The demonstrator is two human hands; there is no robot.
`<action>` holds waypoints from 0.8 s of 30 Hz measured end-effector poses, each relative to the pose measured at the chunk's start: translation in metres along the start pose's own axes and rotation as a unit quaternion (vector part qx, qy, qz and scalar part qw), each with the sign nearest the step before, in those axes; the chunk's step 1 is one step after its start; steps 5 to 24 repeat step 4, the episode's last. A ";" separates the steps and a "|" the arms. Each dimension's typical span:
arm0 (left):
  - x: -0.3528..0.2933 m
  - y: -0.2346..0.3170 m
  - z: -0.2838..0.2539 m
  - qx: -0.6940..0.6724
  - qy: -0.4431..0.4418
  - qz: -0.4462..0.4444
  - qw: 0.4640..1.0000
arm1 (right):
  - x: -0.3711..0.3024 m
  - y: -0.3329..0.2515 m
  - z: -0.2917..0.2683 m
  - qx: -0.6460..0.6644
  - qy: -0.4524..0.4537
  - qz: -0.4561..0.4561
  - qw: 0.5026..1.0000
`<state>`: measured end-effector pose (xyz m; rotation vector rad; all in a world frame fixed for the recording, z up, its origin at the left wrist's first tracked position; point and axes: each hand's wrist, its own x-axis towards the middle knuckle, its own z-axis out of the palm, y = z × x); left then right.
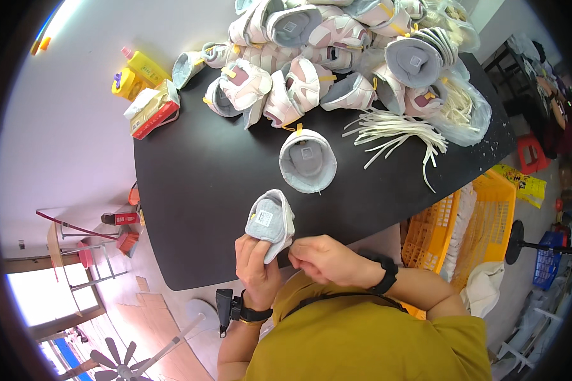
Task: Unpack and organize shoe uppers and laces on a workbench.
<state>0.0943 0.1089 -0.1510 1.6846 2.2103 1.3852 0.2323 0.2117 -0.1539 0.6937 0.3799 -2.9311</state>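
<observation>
While the left hand [255,261] wraps its fingers around the lower part of a small grey shoe upper [271,220], holding it firmly at the near edge of the black table [203,184], the right hand [324,259] sits just beside it with fingertips pinched together at the upper's lower edge; whether anything lies between those fingertips cannot be told. Both wrists wear dark bands, and the person's mustard-yellow shirt [368,343] fills the lower part of the view.

Just beyond the held piece, apart from it, a second grey upper [307,160] rests on the table with its opening toward the camera. To its right lies a loose bundle of pale laces [397,130], spreading across the tabletop and touching a clear plastic bag [473,120] that holds more of them. Farther back, a large heap of pink-and-grey shoe uppers [311,57] covers the far end of the table.

At the table's left corner a red-and-white box [154,109] lies beside two yellow bottles [136,73]. Right of the table, near the person's right elbow, stands an orange plastic crate [489,216]. A fan [111,362] shows on the floor at lower left.
</observation>
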 end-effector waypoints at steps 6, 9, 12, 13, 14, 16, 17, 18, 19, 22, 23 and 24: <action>-0.003 0.001 0.000 0.053 0.006 -0.011 0.999 | -0.001 0.000 0.019 -0.748 0.191 -0.337 0.539; -0.003 0.001 0.000 0.053 0.006 -0.011 0.999 | -0.001 0.000 0.019 -0.748 0.191 -0.337 0.539; -0.003 0.001 0.000 0.053 0.006 -0.011 0.999 | -0.001 0.000 0.019 -0.748 0.191 -0.337 0.539; -0.003 0.001 0.000 0.053 0.006 -0.011 0.999 | -0.001 0.000 0.019 -0.748 0.191 -0.337 0.539; -0.003 0.001 0.000 0.053 0.006 -0.011 0.999 | -0.001 0.000 0.019 -0.748 0.191 -0.337 0.539; -0.003 0.001 0.000 0.053 0.006 -0.011 0.999 | -0.001 0.000 0.019 -0.748 0.191 -0.337 0.539; -0.003 0.001 0.000 0.053 0.006 -0.011 0.999 | -0.001 0.000 0.019 -0.748 0.191 -0.337 0.539; -0.003 0.001 0.000 0.053 0.006 -0.011 0.999 | -0.001 0.000 0.019 -0.748 0.191 -0.337 0.539; -0.003 0.001 0.000 0.053 0.006 -0.011 0.999 | -0.001 0.000 0.019 -0.748 0.191 -0.337 0.539; -0.003 0.001 0.000 0.053 0.006 -0.011 0.999 | -0.001 0.000 0.019 -0.748 0.191 -0.337 0.539; -0.003 0.001 0.000 0.053 0.006 -0.011 0.999 | -0.001 0.000 0.019 -0.748 0.191 -0.337 0.539; -0.003 0.001 0.000 0.053 0.006 -0.011 0.999 | -0.001 0.000 0.019 -0.748 0.191 -0.337 0.539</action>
